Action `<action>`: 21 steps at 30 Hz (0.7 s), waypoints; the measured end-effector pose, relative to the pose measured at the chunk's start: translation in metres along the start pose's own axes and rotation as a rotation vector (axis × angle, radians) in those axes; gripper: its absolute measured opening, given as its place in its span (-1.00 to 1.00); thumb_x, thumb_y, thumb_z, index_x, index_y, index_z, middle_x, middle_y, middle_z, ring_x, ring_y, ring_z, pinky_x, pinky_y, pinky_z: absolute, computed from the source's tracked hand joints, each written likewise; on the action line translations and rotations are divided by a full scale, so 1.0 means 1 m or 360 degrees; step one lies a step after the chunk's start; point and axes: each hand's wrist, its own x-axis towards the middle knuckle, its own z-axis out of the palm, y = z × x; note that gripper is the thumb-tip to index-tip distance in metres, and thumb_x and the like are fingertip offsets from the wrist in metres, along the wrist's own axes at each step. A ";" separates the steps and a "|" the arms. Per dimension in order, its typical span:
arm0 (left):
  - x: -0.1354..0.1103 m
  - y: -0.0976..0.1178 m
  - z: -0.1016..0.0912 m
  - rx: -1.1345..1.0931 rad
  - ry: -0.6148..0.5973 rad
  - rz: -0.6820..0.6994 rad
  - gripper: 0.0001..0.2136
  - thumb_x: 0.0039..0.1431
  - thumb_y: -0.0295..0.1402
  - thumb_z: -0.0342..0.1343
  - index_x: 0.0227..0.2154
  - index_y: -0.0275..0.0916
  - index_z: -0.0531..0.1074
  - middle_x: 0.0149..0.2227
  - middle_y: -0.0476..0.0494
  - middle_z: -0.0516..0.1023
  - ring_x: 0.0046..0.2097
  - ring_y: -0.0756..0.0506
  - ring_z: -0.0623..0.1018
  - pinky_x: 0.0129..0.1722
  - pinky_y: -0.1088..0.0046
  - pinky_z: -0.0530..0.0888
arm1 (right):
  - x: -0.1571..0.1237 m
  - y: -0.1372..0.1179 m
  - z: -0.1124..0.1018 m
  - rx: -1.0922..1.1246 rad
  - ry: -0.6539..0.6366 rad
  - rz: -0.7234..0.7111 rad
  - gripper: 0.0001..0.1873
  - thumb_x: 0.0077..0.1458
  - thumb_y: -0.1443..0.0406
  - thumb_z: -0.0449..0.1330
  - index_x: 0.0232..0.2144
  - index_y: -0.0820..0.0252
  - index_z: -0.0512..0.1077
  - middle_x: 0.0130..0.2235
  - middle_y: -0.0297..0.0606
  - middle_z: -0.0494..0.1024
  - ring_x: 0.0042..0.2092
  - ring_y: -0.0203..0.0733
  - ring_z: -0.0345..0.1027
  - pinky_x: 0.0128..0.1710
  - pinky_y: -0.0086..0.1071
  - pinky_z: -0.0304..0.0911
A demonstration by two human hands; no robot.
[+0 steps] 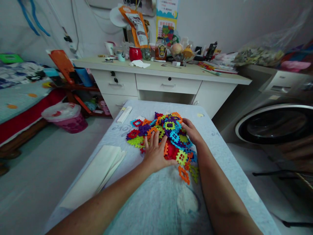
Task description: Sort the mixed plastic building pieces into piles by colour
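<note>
A heap of colourful plastic interlocking building pieces (171, 130) lies on the cloth-covered table (156, 202). They are flat with notched edges, in red, orange, purple, blue and yellow-green, and some have window-like cut-outs. My left hand (156, 153) rests on the near left of the heap, fingers spread, thumb pointing right. Along the heap's right side lies my right hand (192, 130), its fingers reaching over the edge pieces; its fingertips are partly hidden. An orange piece (184, 175) sits at the near edge of the heap, beside a yellow-green piece (194, 173).
Left of the heap are a folded whitish cloth or bag (95, 176) and a small white box (124, 115). Behind stands a white desk (168, 76) crowded with jars and packets. A washing machine (276, 98) is at right, a pink bin (68, 119) at left.
</note>
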 end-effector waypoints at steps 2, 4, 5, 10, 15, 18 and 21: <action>0.008 -0.005 -0.003 -0.0038 0.0004 -0.0033 -0.02 -0.13 0.28 0.15 0.28 -0.23 0.16 0.37 -0.50 0.01 0.38 -0.46 -0.01 0.27 -0.29 -0.18 | 0.000 0.002 -0.004 -0.0069 0.0062 0.0030 -0.25 0.10 -0.14 0.11 0.19 0.16 0.28 0.22 -0.09 0.36 0.24 -0.01 0.21 0.25 -0.12 0.09; 0.015 -0.014 -0.009 -0.0090 0.0016 -0.0047 -0.19 0.01 0.22 0.10 0.22 -0.21 0.25 0.35 -0.45 0.06 0.38 -0.42 0.03 0.27 -0.29 -0.14 | 0.002 0.007 -0.010 -0.0202 0.0114 0.0089 -0.25 0.09 -0.14 0.11 0.19 0.18 0.28 0.23 -0.06 0.34 0.25 0.02 0.18 0.26 -0.10 0.07; 0.019 -0.020 -0.012 -0.0125 0.0027 -0.0047 -0.26 0.05 0.19 0.09 0.19 -0.17 0.28 0.35 -0.41 0.08 0.37 -0.39 0.05 0.27 -0.28 -0.12 | 0.004 0.010 -0.014 -0.0270 0.0134 0.0125 -0.25 0.09 -0.14 0.10 0.18 0.18 0.29 0.23 -0.04 0.34 0.26 0.04 0.17 0.26 -0.09 0.07; 0.036 -0.062 -0.029 -0.0178 0.0345 -0.0297 -0.47 0.17 0.06 0.02 0.08 -0.15 0.39 0.29 -0.34 0.17 0.33 -0.34 0.17 0.26 -0.12 0.08 | 0.010 0.023 -0.023 -0.0486 0.0141 0.0274 -0.26 0.13 -0.09 0.07 0.19 0.28 0.28 0.18 0.09 0.39 0.20 0.10 0.26 0.21 -0.03 0.12; 0.048 -0.097 -0.023 -0.0080 0.0459 -0.0892 -0.51 0.23 0.02 -0.07 0.05 -0.20 0.40 0.13 -0.43 0.36 0.25 -0.43 0.26 0.16 -0.18 0.21 | 0.005 0.005 -0.002 -0.0516 -0.0033 0.0085 -0.33 0.19 -0.05 0.03 0.18 0.26 0.29 0.16 0.02 0.43 0.17 0.05 0.31 0.21 -0.08 0.14; 0.049 -0.100 -0.012 -0.0151 0.0400 -0.0766 -0.53 0.23 0.02 -0.07 -0.01 -0.22 0.43 0.01 -0.36 0.48 0.14 -0.37 0.40 0.14 -0.07 0.29 | -0.001 -0.012 0.014 -0.0458 -0.0218 -0.0102 -0.41 0.20 -0.04 0.04 0.10 0.21 0.38 0.11 -0.07 0.49 0.15 0.05 0.33 0.21 -0.09 0.15; 0.050 -0.095 -0.003 -0.0433 0.0450 -0.0514 -0.53 0.23 -0.01 -0.05 0.01 -0.25 0.41 0.05 -0.31 0.48 0.11 -0.26 0.45 0.16 0.13 0.34 | -0.005 -0.021 0.020 -0.0407 -0.0277 -0.0090 -0.43 0.16 -0.05 0.10 0.07 0.16 0.42 0.10 -0.12 0.50 0.17 0.08 0.31 0.24 -0.05 0.13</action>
